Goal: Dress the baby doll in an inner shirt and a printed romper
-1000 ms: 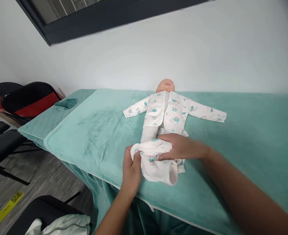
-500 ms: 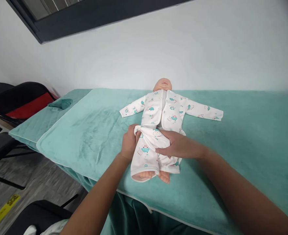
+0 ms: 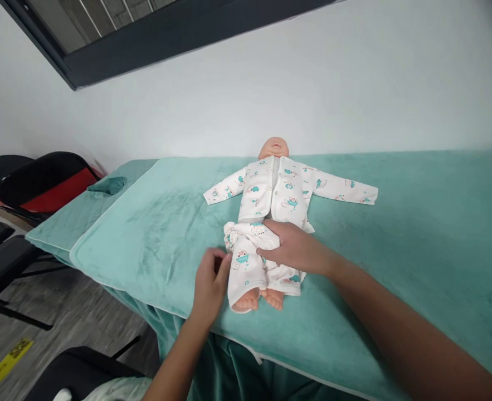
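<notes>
A baby doll (image 3: 274,147) lies on its back, dressed in a white printed jacket (image 3: 257,189) with the sleeves spread wide. White printed trousers (image 3: 246,273) cover its legs, bunched at the waist, and both bare feet (image 3: 273,299) stick out of the leg openings. My right hand (image 3: 291,245) grips the front of the trousers near the waist, thumb on top and fingers tucked beneath the cloth. Beside the trouser leg on the left is my left hand (image 3: 213,281), its fingers loosely curled with a gap at the thumb; I see no cloth in it.
The doll lies on a padded table with a green velvety cover (image 3: 145,223). A pillow (image 3: 91,206) is at its left end. Black and red chairs (image 3: 49,181) stand at the left, and another black chair (image 3: 78,373) is below. A white wall (image 3: 212,106) runs behind.
My left hand has let go of the trouser waistband and moved down and outward beside the leg. My right hand keeps its hold. The trouser hem has ridden up slightly, showing more of the feet.
</notes>
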`<state>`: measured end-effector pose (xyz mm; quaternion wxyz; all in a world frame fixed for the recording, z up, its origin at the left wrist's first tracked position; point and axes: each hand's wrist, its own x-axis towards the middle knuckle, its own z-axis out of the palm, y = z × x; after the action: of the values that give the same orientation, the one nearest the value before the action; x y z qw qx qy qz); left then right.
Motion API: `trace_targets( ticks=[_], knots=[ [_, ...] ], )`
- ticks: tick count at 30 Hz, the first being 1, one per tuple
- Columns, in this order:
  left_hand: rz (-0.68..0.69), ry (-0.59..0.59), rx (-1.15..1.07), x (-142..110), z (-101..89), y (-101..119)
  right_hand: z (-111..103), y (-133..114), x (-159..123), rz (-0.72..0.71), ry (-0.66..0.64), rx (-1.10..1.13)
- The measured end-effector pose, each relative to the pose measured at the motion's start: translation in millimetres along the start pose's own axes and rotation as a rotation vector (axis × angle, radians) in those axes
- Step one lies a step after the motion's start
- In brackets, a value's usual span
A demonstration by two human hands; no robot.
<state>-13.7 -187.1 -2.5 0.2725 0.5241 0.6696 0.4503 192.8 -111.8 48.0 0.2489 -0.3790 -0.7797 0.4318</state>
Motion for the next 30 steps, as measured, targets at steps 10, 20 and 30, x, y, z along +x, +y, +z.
trace_targets(
  ticks=[10, 20, 30],
  knots=[
    [-0.219, -0.273, -0.123, -31.9, -5.4, 21.8, -2.2, 5.6, -0.5, -0.029, -0.029, 0.010],
    [0.046, -0.170, 0.606, 14.3, 10.6, -0.6, -9.7, 1.9, -2.0, -0.014, -0.025, 0.091],
    [0.129, 0.001, 0.011, 66.8, 1.2, 51.4, -19.7, 27.8, 5.2, -0.082, 0.594, -0.388]
  ],
)
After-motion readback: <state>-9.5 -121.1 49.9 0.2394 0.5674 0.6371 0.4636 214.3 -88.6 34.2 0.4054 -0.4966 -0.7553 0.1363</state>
